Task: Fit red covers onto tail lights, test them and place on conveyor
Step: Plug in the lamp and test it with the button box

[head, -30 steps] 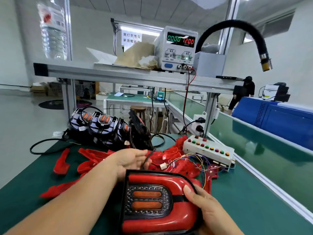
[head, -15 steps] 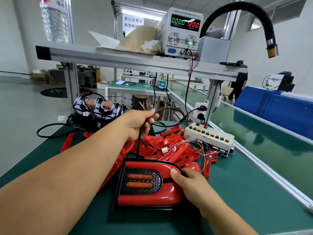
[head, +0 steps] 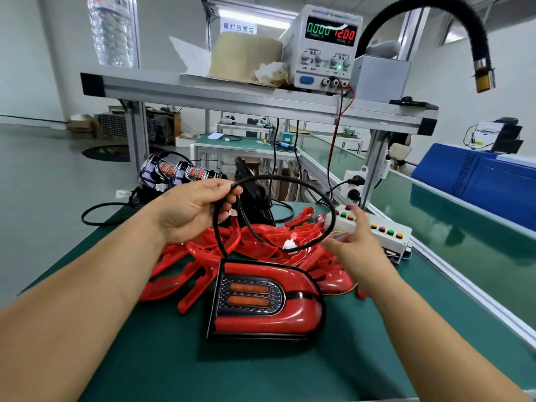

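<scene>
With my left hand (head: 191,210) gripping the looped black cable (head: 275,176) of the red-covered tail light (head: 266,300) on the near green bench (head: 377,343), I should guide my open right hand (head: 356,242) squarely onto its white plug (head: 288,245).

Water bottle (head: 111,30) (clear) and tan paper roll (head: 243,56) up top — black hose (head: 478,27) arching right.

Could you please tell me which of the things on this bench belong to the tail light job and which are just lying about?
Belong to the job: tail light with red cover; its cable, gripped by the left hand; white connector; button box; power supply; loose red covers; bare tail lights; conveyor belt.
Lying about: water bottle; crumpled cloth; black hose; blue case.
</scene>
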Action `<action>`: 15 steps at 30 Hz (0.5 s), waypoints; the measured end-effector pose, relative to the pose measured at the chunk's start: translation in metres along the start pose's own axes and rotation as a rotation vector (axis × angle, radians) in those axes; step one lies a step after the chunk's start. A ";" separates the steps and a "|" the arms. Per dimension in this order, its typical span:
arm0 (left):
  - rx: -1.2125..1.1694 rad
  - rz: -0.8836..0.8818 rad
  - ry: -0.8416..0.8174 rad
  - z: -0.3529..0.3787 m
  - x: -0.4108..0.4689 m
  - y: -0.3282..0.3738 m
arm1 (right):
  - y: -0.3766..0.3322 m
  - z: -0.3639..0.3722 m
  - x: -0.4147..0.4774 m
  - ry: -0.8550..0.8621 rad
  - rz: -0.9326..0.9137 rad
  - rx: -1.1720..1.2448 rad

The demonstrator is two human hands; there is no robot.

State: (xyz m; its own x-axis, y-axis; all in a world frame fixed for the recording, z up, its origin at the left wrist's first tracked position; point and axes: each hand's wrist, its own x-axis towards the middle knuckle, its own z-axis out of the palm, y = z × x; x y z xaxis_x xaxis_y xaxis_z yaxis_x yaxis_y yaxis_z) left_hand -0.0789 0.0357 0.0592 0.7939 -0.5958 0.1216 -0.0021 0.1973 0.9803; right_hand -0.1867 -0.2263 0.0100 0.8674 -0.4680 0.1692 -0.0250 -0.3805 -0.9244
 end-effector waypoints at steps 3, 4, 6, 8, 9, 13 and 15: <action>-0.067 0.007 0.073 -0.014 -0.005 -0.007 | -0.005 0.007 0.001 -0.422 -0.074 -0.024; -0.071 0.006 0.113 -0.019 -0.005 -0.010 | -0.005 0.012 -0.001 -0.488 -0.106 -0.016; -0.060 -0.003 0.191 -0.025 -0.005 -0.016 | -0.004 0.019 -0.006 -0.573 -0.130 0.023; -0.010 -0.033 0.286 -0.028 -0.004 -0.020 | -0.004 0.026 -0.012 -0.610 -0.169 0.011; 0.037 -0.050 0.352 -0.028 -0.002 -0.022 | -0.005 0.029 -0.013 -0.583 -0.198 -0.029; 0.669 0.243 0.799 -0.016 -0.003 -0.025 | -0.017 0.041 -0.008 -0.357 -0.318 -0.137; 0.961 0.562 0.731 0.006 -0.013 -0.026 | -0.030 0.044 0.000 -0.294 -0.345 -0.144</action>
State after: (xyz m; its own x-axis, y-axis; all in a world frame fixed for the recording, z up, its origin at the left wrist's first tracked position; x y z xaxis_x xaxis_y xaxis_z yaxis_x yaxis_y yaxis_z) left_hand -0.0927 0.0333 0.0336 0.6851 -0.0029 0.7285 -0.6200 -0.5274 0.5809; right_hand -0.1640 -0.1794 0.0224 0.9404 -0.0572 0.3352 0.2389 -0.5905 -0.7709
